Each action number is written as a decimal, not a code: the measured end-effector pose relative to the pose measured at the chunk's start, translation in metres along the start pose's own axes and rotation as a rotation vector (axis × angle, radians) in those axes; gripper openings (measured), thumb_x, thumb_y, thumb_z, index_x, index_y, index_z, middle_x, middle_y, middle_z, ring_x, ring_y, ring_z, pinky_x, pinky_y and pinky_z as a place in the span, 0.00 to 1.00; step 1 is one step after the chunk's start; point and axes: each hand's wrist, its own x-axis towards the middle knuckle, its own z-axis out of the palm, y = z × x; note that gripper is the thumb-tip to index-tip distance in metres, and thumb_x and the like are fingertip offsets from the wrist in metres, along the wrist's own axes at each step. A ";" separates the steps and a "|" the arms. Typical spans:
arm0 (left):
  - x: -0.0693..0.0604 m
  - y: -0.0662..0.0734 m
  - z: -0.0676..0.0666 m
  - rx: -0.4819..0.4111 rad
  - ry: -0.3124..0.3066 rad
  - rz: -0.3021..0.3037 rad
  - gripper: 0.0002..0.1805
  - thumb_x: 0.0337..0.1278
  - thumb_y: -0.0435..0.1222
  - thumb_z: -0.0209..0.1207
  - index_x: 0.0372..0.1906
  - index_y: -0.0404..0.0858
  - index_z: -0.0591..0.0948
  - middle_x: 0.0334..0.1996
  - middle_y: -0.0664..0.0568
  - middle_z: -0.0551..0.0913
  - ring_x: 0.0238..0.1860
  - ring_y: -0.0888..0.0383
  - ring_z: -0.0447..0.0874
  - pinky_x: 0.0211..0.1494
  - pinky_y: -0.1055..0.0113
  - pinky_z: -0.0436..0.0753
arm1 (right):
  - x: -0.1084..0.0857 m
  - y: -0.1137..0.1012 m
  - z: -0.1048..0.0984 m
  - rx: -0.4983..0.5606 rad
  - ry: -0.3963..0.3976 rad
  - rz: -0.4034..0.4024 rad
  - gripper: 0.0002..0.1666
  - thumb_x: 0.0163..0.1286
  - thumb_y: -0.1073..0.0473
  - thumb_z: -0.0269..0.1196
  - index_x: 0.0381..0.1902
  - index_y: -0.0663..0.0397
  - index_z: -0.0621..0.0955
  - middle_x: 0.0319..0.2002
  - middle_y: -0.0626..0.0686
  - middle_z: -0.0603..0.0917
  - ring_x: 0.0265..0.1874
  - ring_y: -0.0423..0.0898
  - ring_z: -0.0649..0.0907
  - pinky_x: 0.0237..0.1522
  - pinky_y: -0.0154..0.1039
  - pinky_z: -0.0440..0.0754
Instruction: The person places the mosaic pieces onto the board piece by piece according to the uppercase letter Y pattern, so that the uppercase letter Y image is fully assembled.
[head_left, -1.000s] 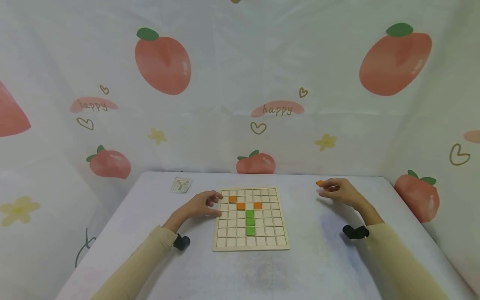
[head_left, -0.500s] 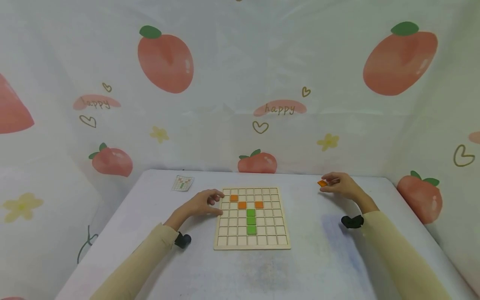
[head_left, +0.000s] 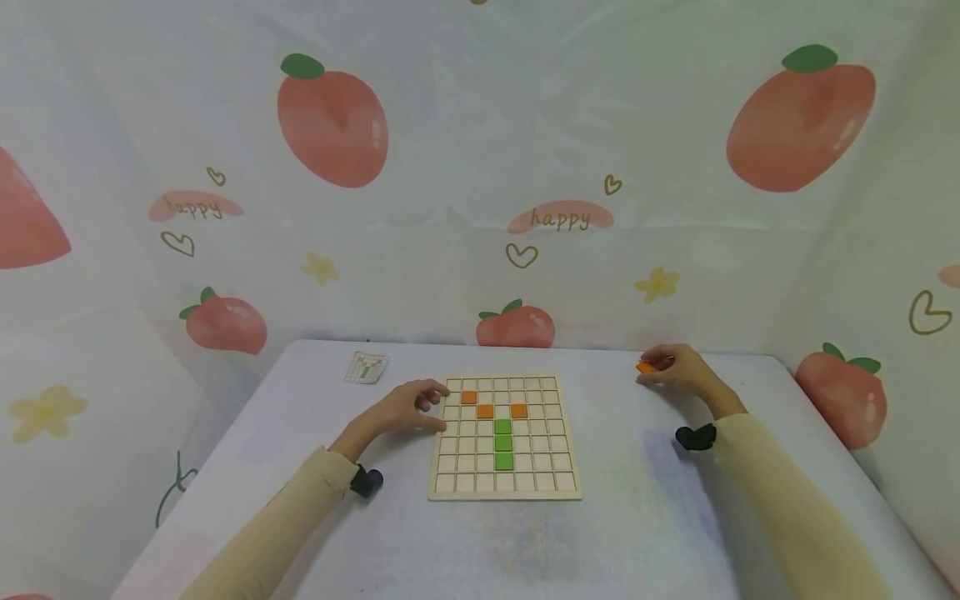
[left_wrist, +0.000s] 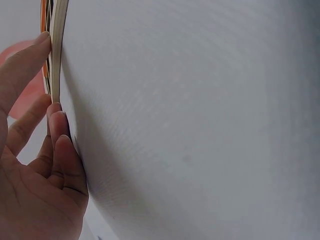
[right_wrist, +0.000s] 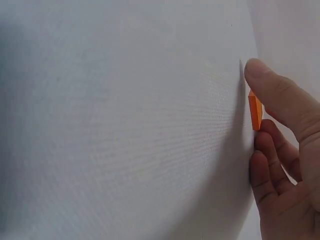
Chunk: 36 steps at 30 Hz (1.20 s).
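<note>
A square wooden grid board (head_left: 504,497) lies mid-table, its edge (left_wrist: 58,50) also showing in the left wrist view. Three orange tiles (head_left: 486,412) sit in its upper cells, and three green tiles (head_left: 503,443) form a column below them. My left hand (head_left: 405,407) rests against the board's left edge, thumb and index finger spread and their tips touching it. Far to the right, my right hand (head_left: 686,373) pinches a loose orange tile (right_wrist: 255,112) between thumb and fingers, low at the table surface. Fingers partly hide that tile.
Back left on the white table (head_left: 315,417) lies a small pattern card (head_left: 367,367) printed with a grid of orange and green squares. A printed curtain (head_left: 435,167) hangs behind the table. Each wrist wears a black camera band (head_left: 697,437).
The right hand has shifted slightly, turning the orange tile in its fingers while staying at the right back of the table. The left hand stays at the board's edge.
</note>
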 end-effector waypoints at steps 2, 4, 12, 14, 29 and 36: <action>0.000 0.001 0.000 0.000 0.003 -0.010 0.30 0.52 0.39 0.77 0.60 0.38 0.80 0.44 0.53 0.77 0.42 0.54 0.73 0.48 0.57 0.75 | 0.000 0.000 0.000 -0.003 -0.004 0.006 0.28 0.61 0.58 0.77 0.53 0.70 0.82 0.46 0.61 0.84 0.45 0.57 0.80 0.45 0.43 0.76; -0.001 0.001 0.000 -0.001 0.004 -0.017 0.30 0.51 0.39 0.77 0.60 0.38 0.80 0.44 0.53 0.77 0.42 0.54 0.73 0.48 0.57 0.74 | 0.001 0.001 0.000 -0.002 -0.004 0.015 0.27 0.61 0.58 0.77 0.53 0.69 0.83 0.45 0.60 0.84 0.45 0.57 0.80 0.44 0.43 0.77; -0.001 0.000 0.001 -0.003 0.004 -0.013 0.30 0.51 0.39 0.77 0.60 0.38 0.80 0.44 0.53 0.77 0.42 0.55 0.73 0.49 0.57 0.75 | 0.002 0.000 0.001 -0.004 0.012 0.026 0.24 0.62 0.60 0.76 0.51 0.70 0.83 0.42 0.61 0.84 0.43 0.57 0.81 0.38 0.40 0.78; 0.000 0.000 0.001 -0.003 0.003 -0.009 0.30 0.52 0.39 0.77 0.60 0.38 0.80 0.44 0.53 0.77 0.42 0.55 0.73 0.49 0.57 0.75 | 0.002 0.000 0.000 -0.002 0.019 0.024 0.23 0.62 0.60 0.76 0.50 0.71 0.83 0.42 0.61 0.84 0.42 0.56 0.81 0.37 0.38 0.78; 0.001 0.000 0.001 -0.007 0.003 -0.016 0.29 0.52 0.39 0.76 0.59 0.39 0.80 0.43 0.54 0.77 0.43 0.55 0.74 0.49 0.58 0.75 | 0.003 0.002 0.001 0.048 0.007 -0.013 0.20 0.62 0.67 0.73 0.49 0.75 0.83 0.39 0.59 0.85 0.38 0.51 0.80 0.36 0.33 0.78; 0.001 0.000 0.001 -0.009 0.004 -0.017 0.29 0.52 0.39 0.76 0.59 0.40 0.80 0.44 0.54 0.77 0.43 0.55 0.74 0.49 0.58 0.75 | 0.001 0.000 0.001 0.068 -0.008 -0.016 0.19 0.63 0.68 0.72 0.50 0.74 0.83 0.40 0.59 0.84 0.37 0.50 0.78 0.36 0.33 0.77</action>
